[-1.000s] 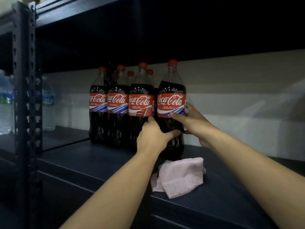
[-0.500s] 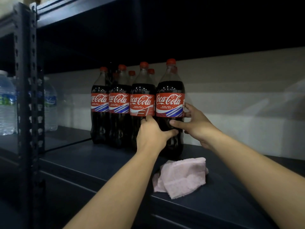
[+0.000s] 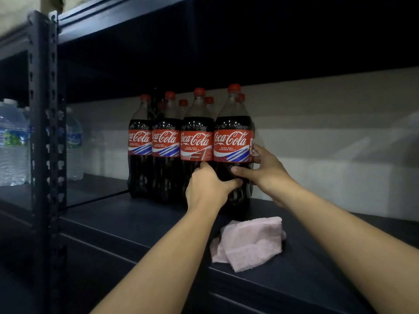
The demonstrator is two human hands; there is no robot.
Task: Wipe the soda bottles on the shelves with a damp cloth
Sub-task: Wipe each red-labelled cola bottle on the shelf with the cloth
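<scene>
Shelf: a dark metal shelf (image 3: 136,225) with a smooth matte deck, held by a perforated steel upright (image 3: 48,132) at the left.
Soda bottles: tall clear plastic cola bottles with red screw caps, dark liquid and glossy red wrap-around labels, standing upright in a tight cluster, four across the front with more behind.
Bottle you hold: the rightmost front bottle (image 3: 233,141), standing on the shelf deck, label facing you.
Your left hand (image 3: 208,186): curled round the bottle's lower body from the left, thumb across its front, below the label.
Your right hand (image 3: 265,168): gripping the same bottle from the right, thumb on the front, fingers reaching round the far side to the label edge.
Cloth (image 3: 251,242): pale pink, soft and nubbly, loosely folded, lying flat on the shelf just in front of the held bottle, between your forearms, touching neither hand.
Beyond the upright: clear ribbed water bottles (image 3: 13,143) on the neighbouring shelf.
</scene>
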